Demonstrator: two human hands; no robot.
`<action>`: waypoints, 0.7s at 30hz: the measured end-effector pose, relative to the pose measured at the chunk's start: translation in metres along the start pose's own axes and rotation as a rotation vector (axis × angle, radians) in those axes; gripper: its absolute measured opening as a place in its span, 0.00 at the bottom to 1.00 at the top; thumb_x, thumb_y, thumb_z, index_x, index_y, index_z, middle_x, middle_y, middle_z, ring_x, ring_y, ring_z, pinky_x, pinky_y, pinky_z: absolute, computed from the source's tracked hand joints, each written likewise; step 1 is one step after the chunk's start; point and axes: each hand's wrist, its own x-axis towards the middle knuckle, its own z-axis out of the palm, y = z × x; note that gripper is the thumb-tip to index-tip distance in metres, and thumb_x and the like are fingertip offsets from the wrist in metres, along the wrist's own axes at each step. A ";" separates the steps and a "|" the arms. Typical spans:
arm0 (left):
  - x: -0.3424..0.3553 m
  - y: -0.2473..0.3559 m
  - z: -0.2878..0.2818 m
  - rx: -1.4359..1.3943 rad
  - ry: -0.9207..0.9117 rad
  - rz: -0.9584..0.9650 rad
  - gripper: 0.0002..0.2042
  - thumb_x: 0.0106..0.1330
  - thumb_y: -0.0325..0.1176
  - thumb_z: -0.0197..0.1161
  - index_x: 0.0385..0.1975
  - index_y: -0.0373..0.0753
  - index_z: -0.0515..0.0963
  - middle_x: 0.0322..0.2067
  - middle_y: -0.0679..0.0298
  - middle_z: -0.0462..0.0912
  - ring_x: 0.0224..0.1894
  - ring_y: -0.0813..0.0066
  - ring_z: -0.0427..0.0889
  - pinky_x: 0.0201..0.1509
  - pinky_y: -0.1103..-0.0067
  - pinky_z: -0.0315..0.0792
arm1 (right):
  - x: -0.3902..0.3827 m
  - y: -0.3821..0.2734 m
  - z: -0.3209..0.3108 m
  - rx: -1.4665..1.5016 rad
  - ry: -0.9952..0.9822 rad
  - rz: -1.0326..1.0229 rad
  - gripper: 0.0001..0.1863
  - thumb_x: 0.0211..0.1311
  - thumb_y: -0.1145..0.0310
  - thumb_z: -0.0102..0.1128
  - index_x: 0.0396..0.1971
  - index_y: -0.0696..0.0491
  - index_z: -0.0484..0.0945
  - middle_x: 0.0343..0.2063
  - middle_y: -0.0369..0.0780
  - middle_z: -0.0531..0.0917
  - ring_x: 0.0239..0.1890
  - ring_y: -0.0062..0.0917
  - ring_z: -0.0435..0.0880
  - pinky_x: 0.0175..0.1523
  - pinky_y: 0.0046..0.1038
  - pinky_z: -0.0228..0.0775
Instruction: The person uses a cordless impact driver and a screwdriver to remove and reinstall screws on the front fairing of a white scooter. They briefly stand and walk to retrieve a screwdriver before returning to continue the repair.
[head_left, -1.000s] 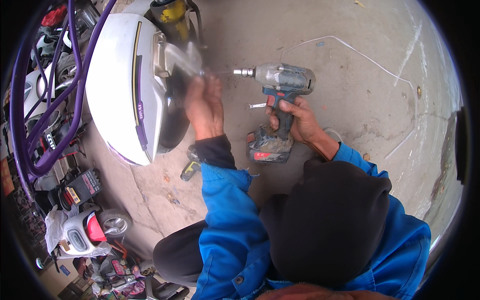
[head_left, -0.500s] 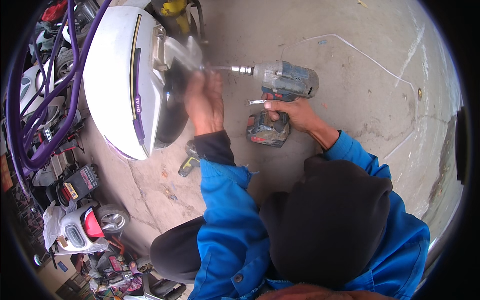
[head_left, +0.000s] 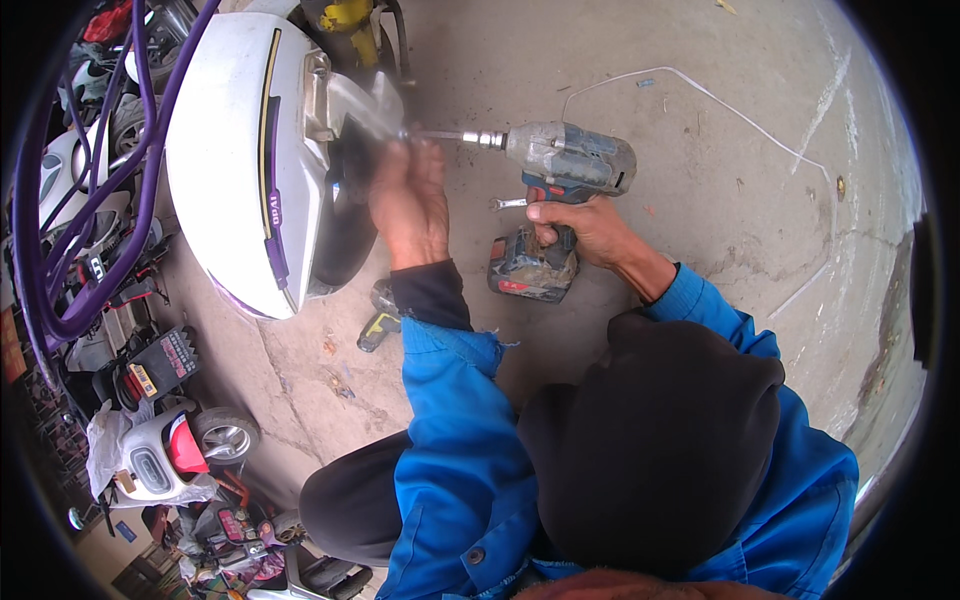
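In my right hand [head_left: 595, 228] is a blue-grey cordless impact driver [head_left: 575, 158], gripped by its handle. A small silver wrench [head_left: 508, 203] juts from the same hand, by the thumb. The driver's long bit [head_left: 445, 134] points left toward a metal bracket [head_left: 365, 105] on the white scooter's bodywork [head_left: 225, 150]. My left hand [head_left: 412, 205] is at the bit's tip with its fingers curled in. A blur there hides what the fingertips hold, if anything. Below the driver's handle sits its dark battery [head_left: 532, 268].
A yellow-and-black tool [head_left: 378, 325] lies on the concrete floor by my left sleeve. Purple tubing [head_left: 100, 290] crosses the far left. Several scooters stand along the left side, one with a red light [head_left: 187, 447]. A thin white cord [head_left: 740, 115] lies right of the driver.
The driver has tilted slightly, its battery shifting a little left. The wrench moved slightly left with my right hand. My left hand stays almost where it was.
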 end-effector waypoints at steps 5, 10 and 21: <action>-0.002 0.001 0.002 0.011 0.022 0.006 0.12 0.82 0.29 0.55 0.56 0.29 0.76 0.53 0.49 0.85 0.51 0.64 0.88 0.59 0.66 0.85 | -0.002 0.003 0.001 -0.123 0.011 0.003 0.07 0.66 0.70 0.70 0.37 0.54 0.80 0.23 0.32 0.78 0.26 0.16 0.74 0.37 0.25 0.68; -0.005 -0.001 0.005 0.026 0.041 0.027 0.12 0.82 0.30 0.55 0.57 0.29 0.76 0.54 0.47 0.84 0.52 0.64 0.87 0.59 0.67 0.84 | 0.000 0.000 0.003 -0.127 0.034 -0.037 0.07 0.66 0.70 0.70 0.38 0.54 0.80 0.23 0.32 0.78 0.27 0.16 0.75 0.37 0.25 0.69; -0.004 -0.003 0.004 0.019 0.022 0.038 0.12 0.82 0.30 0.55 0.56 0.30 0.76 0.55 0.48 0.84 0.53 0.64 0.87 0.60 0.67 0.84 | -0.001 0.005 0.009 0.082 0.043 0.016 0.07 0.65 0.74 0.69 0.40 0.55 0.80 0.27 0.32 0.79 0.27 0.18 0.76 0.37 0.26 0.70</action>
